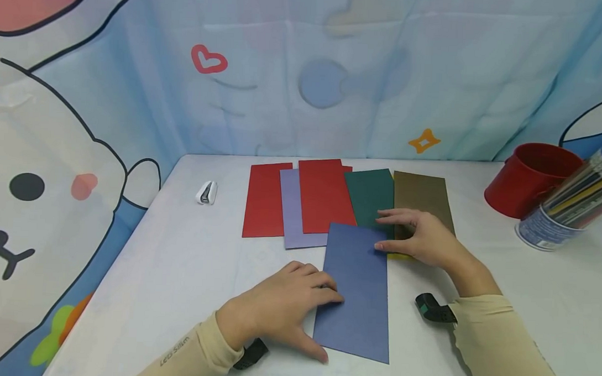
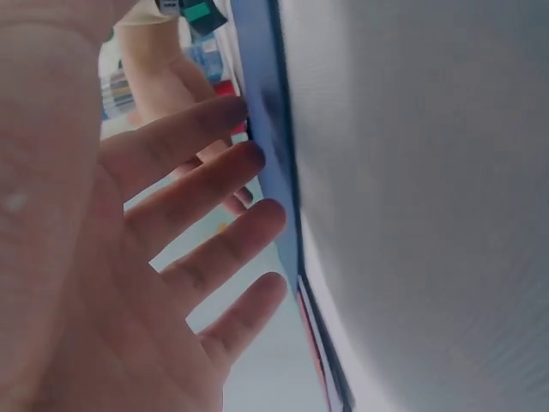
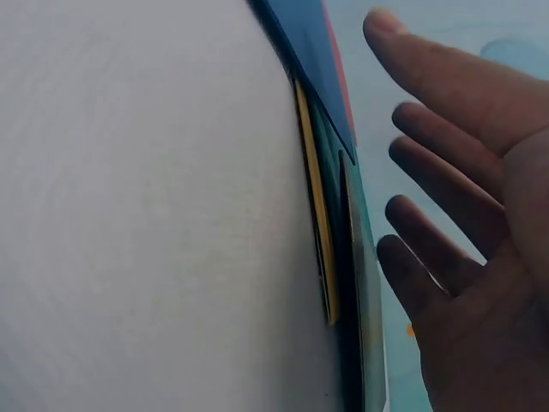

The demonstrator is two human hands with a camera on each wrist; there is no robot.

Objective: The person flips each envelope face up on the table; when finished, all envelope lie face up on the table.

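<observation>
A dark blue rectangular sheet of stiff paper or card (image 1: 356, 306) lies on the near part of the white table. My left hand (image 1: 284, 303) is at its left edge, with the fingers spread and relaxed; whether the fingertips touch it or just hover, I cannot tell. Over the overlapping green sheet (image 1: 368, 190) and brown sheet (image 1: 420, 195) is my right hand (image 1: 423, 242), its thumb near the blue sheet's upper right corner. In the right wrist view, that hand (image 3: 480, 197) has its fingers apart and nothing between them.
Left of the green sheet lie a red sheet (image 1: 265, 203), a lilac sheet (image 1: 292, 226) and another red sheet (image 1: 325, 200), overlapping. A small white stapler-like item (image 1: 207, 192) sits at the back left. At the right stand a red mug (image 1: 520, 184) and a pencil-filled container (image 1: 553, 227).
</observation>
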